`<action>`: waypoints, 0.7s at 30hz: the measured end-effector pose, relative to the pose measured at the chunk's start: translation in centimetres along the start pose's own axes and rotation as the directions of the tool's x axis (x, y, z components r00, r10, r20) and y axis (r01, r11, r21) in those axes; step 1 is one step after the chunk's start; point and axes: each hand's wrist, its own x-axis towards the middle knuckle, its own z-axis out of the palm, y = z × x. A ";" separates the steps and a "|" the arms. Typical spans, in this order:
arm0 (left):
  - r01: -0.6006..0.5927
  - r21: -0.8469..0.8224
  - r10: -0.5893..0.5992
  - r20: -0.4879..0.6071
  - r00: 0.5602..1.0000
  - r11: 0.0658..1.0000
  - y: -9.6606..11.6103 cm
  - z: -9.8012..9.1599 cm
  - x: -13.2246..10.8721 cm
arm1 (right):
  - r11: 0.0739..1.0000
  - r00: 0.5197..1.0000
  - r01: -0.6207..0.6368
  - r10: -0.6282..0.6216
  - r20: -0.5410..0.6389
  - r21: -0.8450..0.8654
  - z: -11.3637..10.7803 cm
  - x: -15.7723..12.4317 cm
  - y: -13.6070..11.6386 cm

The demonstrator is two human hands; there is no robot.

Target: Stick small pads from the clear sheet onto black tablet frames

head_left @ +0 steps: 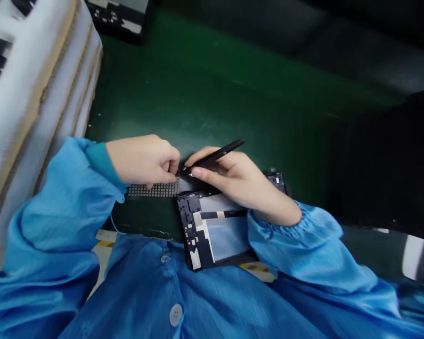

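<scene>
My right hand [238, 179] is closed around black tweezers [215, 154], their tip pointing left toward my left hand. My left hand [144, 159] is curled, its fingertips pinched on the edge of a sheet of small black dotted parts [153, 189]. What the pinch holds is too small to name. Under my right wrist lies an open black device frame [212, 230] with a shiny grey panel inside, at the near edge of the green mat [198, 94]. Both arms wear blue sleeves.
A stack of white foam trays with cardboard layers [35, 94] rises at the left. A dark tray with parts [118, 19] sits at the far edge. A large black object [388, 165] stands at the right. Yellow-black tape [106, 243] marks the table's near edge.
</scene>
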 end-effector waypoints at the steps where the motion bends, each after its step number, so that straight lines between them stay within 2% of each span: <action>1: -0.004 0.037 0.002 0.059 0.998 0.999 -0.2 -0.2 1.0 | 1.000 1.000 -0.010 0.010 0.003 -0.018 0.1 0.0 0.4; 3: -0.021 0.093 0.013 0.082 0.997 0.995 -0.5 0.3 2.0 | 0.997 0.998 -0.064 0.065 0.019 -0.033 0.2 -0.4 0.7; 7: -0.058 0.134 0.051 0.056 0.997 0.989 -0.7 1.4 1.8 | 0.982 0.979 -0.180 0.175 0.100 0.049 0.0 -1.1 -0.2; 12: -0.075 0.158 0.065 0.072 0.995 0.985 -0.5 1.0 1.6 | 0.972 0.970 -0.214 0.199 0.143 0.098 0.6 -1.2 -0.8; 14: -0.061 0.217 0.047 0.071 0.996 0.974 -0.2 0.7 1.4 | 0.981 0.982 -0.173 0.165 0.087 0.083 1.1 -1.1 -0.5; 16: -0.053 0.281 0.047 0.025 0.999 0.958 0.0 0.7 1.2 | 0.996 0.995 -0.083 0.085 -0.058 0.038 1.6 -0.6 0.0; 18: -0.059 0.306 0.069 -0.024 0.997 0.950 0.1 0.7 1.0 | 0.999 0.984 -0.011 0.004 -0.177 -0.040 1.9 0.1 0.7; 21: -0.066 0.302 0.078 -0.027 0.997 0.951 -0.2 1.0 1.0 | 0.991 0.986 -0.017 -0.007 -0.169 -0.136 1.8 1.0 1.4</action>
